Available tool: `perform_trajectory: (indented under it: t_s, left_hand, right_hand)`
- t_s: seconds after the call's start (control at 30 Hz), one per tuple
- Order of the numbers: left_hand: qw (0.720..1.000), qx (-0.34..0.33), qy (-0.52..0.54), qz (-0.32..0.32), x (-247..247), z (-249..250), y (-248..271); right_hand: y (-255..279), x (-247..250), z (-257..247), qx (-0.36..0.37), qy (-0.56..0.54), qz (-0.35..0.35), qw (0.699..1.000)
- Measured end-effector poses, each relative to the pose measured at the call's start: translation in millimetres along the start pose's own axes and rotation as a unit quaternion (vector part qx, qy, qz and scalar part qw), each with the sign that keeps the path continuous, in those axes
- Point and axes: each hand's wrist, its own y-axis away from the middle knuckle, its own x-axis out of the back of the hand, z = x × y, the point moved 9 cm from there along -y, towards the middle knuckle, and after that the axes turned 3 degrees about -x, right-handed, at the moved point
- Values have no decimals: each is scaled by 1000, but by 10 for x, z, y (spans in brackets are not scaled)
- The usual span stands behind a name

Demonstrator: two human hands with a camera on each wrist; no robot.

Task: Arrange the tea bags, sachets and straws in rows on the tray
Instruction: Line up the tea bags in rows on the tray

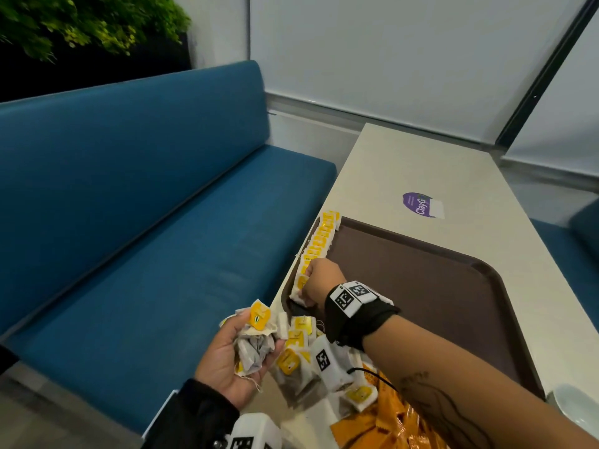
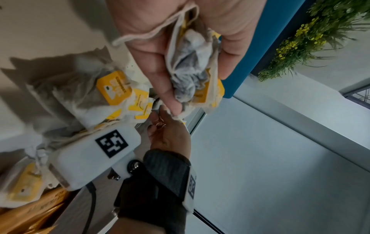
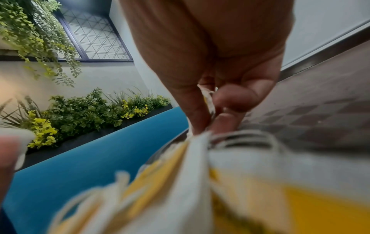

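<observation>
A brown tray lies on the white table. A row of tea bags with yellow tags runs along the tray's left rim. My right hand reaches to the near end of that row and pinches a tea bag between thumb and fingers. My left hand hovers off the table's left edge, palm up, and grips a bunch of tea bags, which show crumpled in the left wrist view. A loose pile of tea bags lies on the table near me, with orange sachets beside it.
A blue bench stands left of the table. A purple sticker marks the table beyond the tray. A white dish sits at the near right edge. Green plants hang at the back left.
</observation>
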Motion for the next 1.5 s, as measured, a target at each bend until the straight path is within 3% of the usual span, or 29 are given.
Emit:
perform_trajectory:
  t_s: [0.3,0.5,0.73,0.83,0.9,1.03,1.17,1.27,1.37,1.5]
  left_hand:
    - [1000,3,19,-5,21,-31,-77]
    - [1000,-1,14,-9,-13,-23,-42]
    - [1000,-17,-6,-4,-1,2,-18]
    - [1000,-19,-15,-8,-33,14,6]
    - [1000,-20,-17,-15,-66,22,21]
    - [999,-22,-29,-27,-163,-5,47]
    - [998,-18,-50,-29,-258,-112,78]
    - [997,6,-45,-60,-350,-213,140]
    - [997,16,-46,-56,-333,-261,168]
    - [999,21,-26,-43,-349,-293,217]
  right_hand:
    - [-115,8,20,-28,-15,3,1000]
    - [-67,-5,90,-43,-155,-2,987]
    - [-92,63,204,-61,-170,27,983]
    - [11,211,153,-28,-187,52,981]
    - [188,367,33,32,-207,66,976]
    - [748,459,-235,142,-240,-31,960]
    - [1108,308,-267,163,-216,-90,958]
    - [1192,267,-256,183,-189,-79,962]
    - [1202,316,-176,179,-253,-64,949]
    - [1216,357,-95,163,-383,-70,907]
